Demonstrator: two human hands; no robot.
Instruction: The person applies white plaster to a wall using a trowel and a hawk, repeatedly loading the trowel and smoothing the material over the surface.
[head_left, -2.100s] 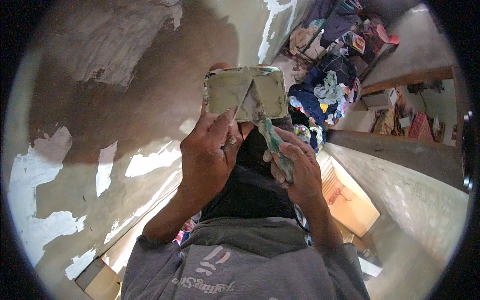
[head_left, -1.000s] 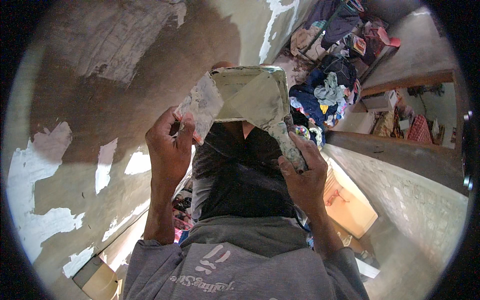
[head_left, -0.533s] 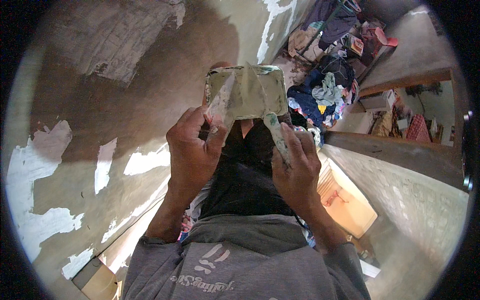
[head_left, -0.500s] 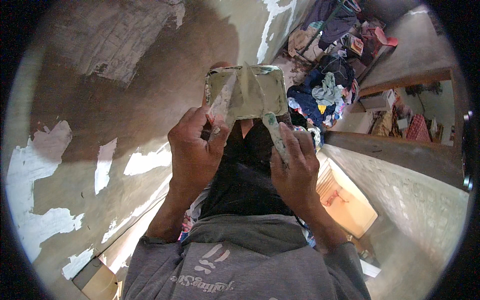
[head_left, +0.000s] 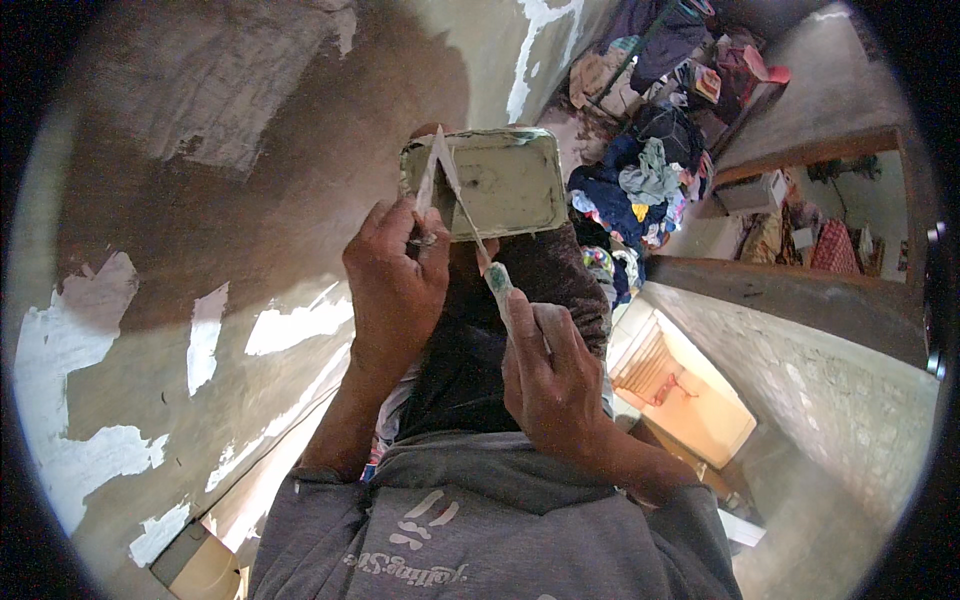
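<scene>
The left hand's (head_left: 398, 262) grip pinches a scraper (head_left: 428, 182) above the left edge of a rectangular tub (head_left: 515, 190). The right hand's (head_left: 555, 375) grip is wrapped around a putty knife's handle (head_left: 498, 279), its blade slanting toward the scraper. Pale lettering (head_left: 405, 572) marks the grey shirt (head_left: 570, 515).

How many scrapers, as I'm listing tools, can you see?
2: one scraper in the left hand, another scraper in the right hand. More may be hidden in the clothes pile.
</scene>
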